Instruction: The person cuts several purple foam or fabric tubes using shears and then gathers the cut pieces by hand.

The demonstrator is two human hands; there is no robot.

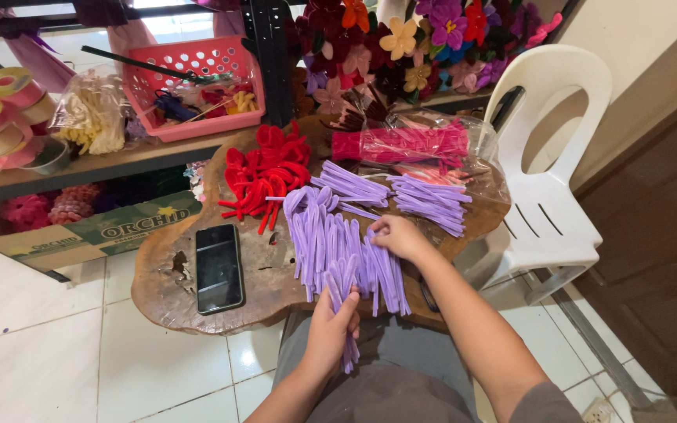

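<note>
Fuzzy lilac pipe cleaners (338, 243) in both hands

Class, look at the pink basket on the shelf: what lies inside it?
Inside the pink basket lie mixed craft bits, yellow, red and dark blue, with a dark stick slanting across its rim. Its wall hides whatever lies at the bottom.

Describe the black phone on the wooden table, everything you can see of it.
The phone is a slim black slab with rounded corners, lying flat, screen up and dark, glossy with faint reflections. It rests on the left part of the rough-edged wooden table, long side running away from the person. Neither hand touches it; the purple folded pipe cleaners lie to its right.
</note>
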